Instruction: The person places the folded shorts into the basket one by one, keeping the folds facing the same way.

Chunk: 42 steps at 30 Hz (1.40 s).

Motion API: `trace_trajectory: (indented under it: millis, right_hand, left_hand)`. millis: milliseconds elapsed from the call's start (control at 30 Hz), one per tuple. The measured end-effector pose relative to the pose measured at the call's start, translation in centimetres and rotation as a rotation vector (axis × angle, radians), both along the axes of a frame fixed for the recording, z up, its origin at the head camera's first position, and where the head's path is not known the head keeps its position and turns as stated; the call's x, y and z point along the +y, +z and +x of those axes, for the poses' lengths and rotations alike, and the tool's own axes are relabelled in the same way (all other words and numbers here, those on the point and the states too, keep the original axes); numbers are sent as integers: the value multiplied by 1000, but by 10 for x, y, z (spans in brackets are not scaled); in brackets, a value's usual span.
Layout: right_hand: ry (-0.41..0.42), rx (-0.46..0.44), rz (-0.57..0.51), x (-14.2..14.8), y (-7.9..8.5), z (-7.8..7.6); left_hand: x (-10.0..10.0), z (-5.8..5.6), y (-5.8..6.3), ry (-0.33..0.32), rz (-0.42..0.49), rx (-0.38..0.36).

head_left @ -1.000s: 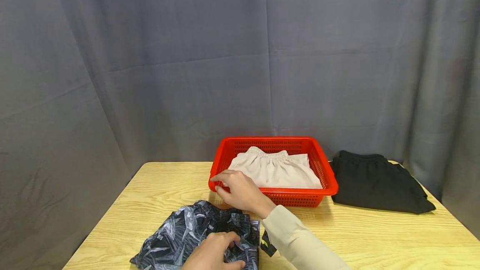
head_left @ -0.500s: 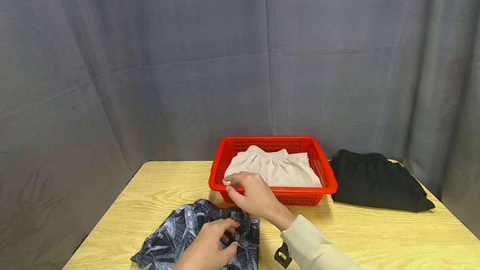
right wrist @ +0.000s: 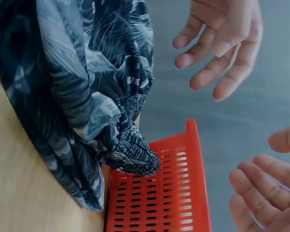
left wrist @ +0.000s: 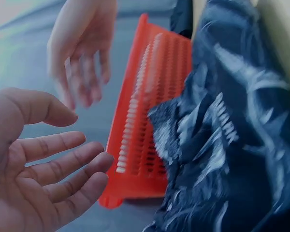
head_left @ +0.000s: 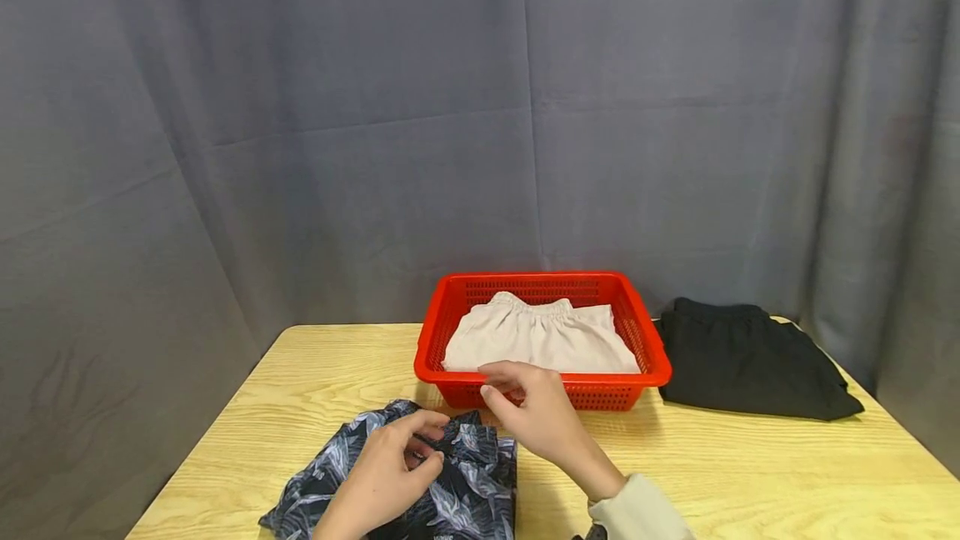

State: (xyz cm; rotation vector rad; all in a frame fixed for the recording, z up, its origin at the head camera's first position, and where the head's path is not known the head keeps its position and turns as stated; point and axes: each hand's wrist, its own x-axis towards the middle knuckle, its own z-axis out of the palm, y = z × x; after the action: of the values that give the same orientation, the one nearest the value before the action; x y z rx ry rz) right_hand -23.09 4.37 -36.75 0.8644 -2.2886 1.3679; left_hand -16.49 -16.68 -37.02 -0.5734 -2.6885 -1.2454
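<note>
Patterned black-and-grey shorts (head_left: 468,494) with an elastic waistband lie partly folded at the front of the table. My left hand (head_left: 386,469) hovers over them, its fingers loosely bent and holding nothing. Beyond their right corner, in front of the basket, my right hand (head_left: 540,415) is raised with thumb and fingers apart. Both palms show bare in the wrist views, where the left hand (left wrist: 48,179) and right hand (right wrist: 270,193) stand clear above the shorts' cloth (right wrist: 72,72). White lettering shows on the cloth in the left wrist view.
Behind the hands a red plastic basket (head_left: 607,397) holds cream shorts (head_left: 540,340) laid flat. Black shorts (head_left: 750,365) lie folded on the wooden table (head_left: 720,473) to its right. A grey curtain (head_left: 375,148) hangs along the back and sides.
My right hand has drawn rightward and a little nearer, away from the basket's left corner. My left hand has moved left and slightly up. The patterned shorts have kept their place.
</note>
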Motion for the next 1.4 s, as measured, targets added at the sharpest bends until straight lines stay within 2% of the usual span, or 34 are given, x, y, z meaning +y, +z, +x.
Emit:
trace_trajectory:
  millis: [233, 333, 500, 700, 867, 1033, 1233, 1400]
  right_hand:
    - [-69, -101, -80, 10, -11, 5]
    - [-69, -158, -106, 14, -16, 8]
    - [-44, -293, -200, 20, -25, 11]
    - [-24, -424, -245, 23, -36, 12]
    - [18, -488, -267, 21, -50, 13]
    - [37, -486, -234, 18, -61, 17]
    - [7, -458, -152, 18, -66, 19]
    - [-24, -452, -83, 21, -66, 16]
  left_hand:
    - [-19, -1, 2, 221, 39, 28]
    - [-29, -1, 0, 308, 55, 32]
    - [-46, -1, -5, 391, 70, 41]
    - [-70, 1, -9, 487, 41, 53]
    - [-82, 3, -16, 524, 11, 7]
    - [-89, 7, -24, 553, 5, -75]
    - [-96, 10, -27, 599, -19, -136]
    - [-97, 9, -27, 602, -55, -133]
